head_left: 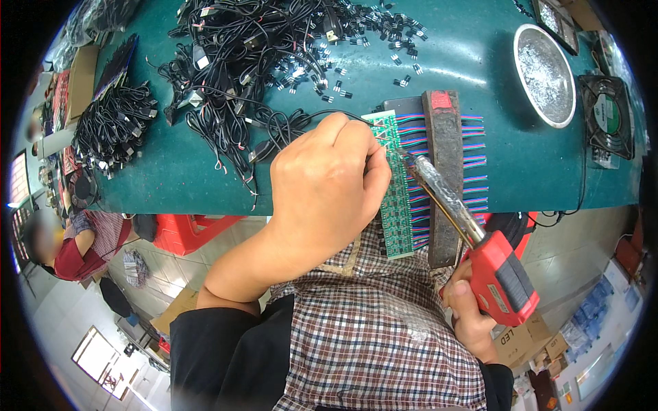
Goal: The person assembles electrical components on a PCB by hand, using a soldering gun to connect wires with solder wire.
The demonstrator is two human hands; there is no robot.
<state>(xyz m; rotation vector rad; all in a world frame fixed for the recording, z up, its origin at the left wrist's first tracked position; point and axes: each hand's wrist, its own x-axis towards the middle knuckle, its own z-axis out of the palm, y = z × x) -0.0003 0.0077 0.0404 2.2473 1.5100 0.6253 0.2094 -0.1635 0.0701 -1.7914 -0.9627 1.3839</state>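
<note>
My left hand is closed in a pinch at the upper left edge of a green circuit board panel. A thin black cable runs from the heap to its fingers, whose tips are partly hidden. In my right hand is a red and black soldering gun; its silvery barrel slants up and left, the tip at the board near my left fingers. Multicoloured ribbon wires extend right from the board, beneath a dark, rough metal bar lying across them.
Tangled black USB cables heap at the far left, beside a tied bundle. Small black three-legged components are scattered behind the board. A white-rimmed bowl and a black fan stand at right. Another person sits at left.
</note>
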